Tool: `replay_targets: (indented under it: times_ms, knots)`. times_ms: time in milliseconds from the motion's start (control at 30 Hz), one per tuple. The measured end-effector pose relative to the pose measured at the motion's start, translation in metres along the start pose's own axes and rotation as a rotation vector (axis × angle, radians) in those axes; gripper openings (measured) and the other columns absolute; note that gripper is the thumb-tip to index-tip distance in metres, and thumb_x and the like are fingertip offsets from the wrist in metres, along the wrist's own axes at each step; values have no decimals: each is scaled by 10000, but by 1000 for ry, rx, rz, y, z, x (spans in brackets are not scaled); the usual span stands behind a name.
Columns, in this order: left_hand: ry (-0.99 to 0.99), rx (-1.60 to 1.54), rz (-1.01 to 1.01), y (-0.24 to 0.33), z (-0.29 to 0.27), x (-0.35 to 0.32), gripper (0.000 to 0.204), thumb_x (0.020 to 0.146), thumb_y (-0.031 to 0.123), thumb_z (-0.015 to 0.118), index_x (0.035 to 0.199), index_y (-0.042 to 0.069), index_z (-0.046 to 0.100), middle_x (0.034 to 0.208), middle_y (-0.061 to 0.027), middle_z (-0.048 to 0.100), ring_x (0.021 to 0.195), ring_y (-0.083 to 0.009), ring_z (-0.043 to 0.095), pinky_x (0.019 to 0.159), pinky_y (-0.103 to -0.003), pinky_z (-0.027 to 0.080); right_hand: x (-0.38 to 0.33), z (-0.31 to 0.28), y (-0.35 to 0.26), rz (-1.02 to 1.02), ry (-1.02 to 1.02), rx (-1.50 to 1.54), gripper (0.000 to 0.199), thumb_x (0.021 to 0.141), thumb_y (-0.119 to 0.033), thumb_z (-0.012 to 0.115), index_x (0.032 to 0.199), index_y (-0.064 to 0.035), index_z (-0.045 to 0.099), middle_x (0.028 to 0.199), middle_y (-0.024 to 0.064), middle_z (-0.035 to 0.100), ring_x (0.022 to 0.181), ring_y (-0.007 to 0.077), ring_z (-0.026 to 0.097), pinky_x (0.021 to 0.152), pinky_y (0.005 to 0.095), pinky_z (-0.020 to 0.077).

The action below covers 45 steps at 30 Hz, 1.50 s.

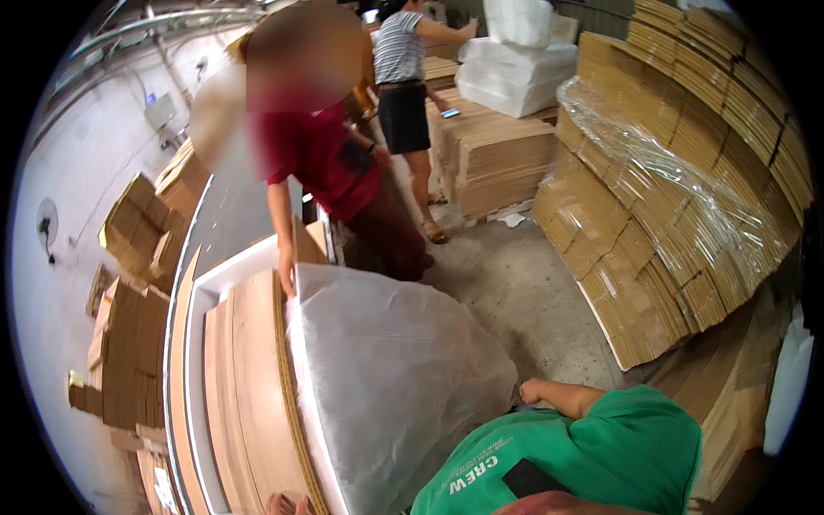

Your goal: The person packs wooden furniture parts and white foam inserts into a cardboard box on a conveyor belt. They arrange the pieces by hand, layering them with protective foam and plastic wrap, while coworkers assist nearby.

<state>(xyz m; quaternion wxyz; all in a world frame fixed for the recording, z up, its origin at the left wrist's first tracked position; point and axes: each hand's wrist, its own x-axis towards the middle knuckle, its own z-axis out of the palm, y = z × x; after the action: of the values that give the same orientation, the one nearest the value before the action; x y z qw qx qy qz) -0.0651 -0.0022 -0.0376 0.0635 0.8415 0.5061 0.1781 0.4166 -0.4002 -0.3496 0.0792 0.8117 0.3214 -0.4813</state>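
Note:
A translucent white foam sheet (395,369) is draped over the right side of an open box and hangs down beside it. Its far right edge gathers at my right hand (534,392), whose fingers are closed there. At the bottom edge of the picture, the fingertips of my left hand (287,505) lie apart on wood-grain panels (245,386), and the rest of that hand is out of view. White foam (199,343) lines the box around the panels. Across from me, a co-worker's hand (287,275) touches the sheet's far corner.
A dark conveyor belt (245,202) runs beyond the box. Tall stacks of flat cardboard (635,197), partly film-wrapped, stand on the right. Behind are stacked boards (498,154) bearing white wrapped bundles (519,73). A second person (403,77) stands at the back. Cardboard boxes (129,352) line the left.

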Motion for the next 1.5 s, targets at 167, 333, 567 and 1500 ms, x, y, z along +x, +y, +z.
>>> replay_targets:
  times_ms: [167, 333, 567, 1500]
  knots:
    - [-108, 28, 8, 1, -2, 29, 367, 729, 319, 759, 905, 21, 635, 794, -81, 612, 736, -202, 569, 696, -321, 480, -10, -20, -14, -8, -12, -22, 238, 746, -144, 589, 954, -56, 667, 955, 148, 652, 873, 303, 611, 730, 428, 479]
    - [-97, -44, 98, 33, 10, 55, 369, 733, 318, 757, 921, 24, 637, 813, -86, 615, 754, -206, 571, 707, -322, 480, -23, -6, 13, -67, 143, 25, 155, 741, -145, 560, 749, -11, 637, 693, 151, 609, 636, 317, 556, 585, 456, 431]
    - [-79, -100, 109, 24, 15, 58, 373, 738, 317, 754, 945, 29, 639, 838, -92, 619, 778, -211, 575, 724, -324, 480, -43, 36, 19, 23, 53, -29, 192, 761, -194, 546, 765, -49, 671, 776, 161, 650, 735, 326, 606, 671, 461, 464]
    - [54, -451, 1010, 345, -43, -10, 381, 684, 257, 770, 978, 44, 655, 1055, -93, 650, 1026, -266, 586, 943, -419, 369, -624, -301, 289, 173, 2092, 150, 332, 819, -270, 617, 1069, -54, 640, 957, 157, 662, 819, 283, 641, 757, 357, 494]
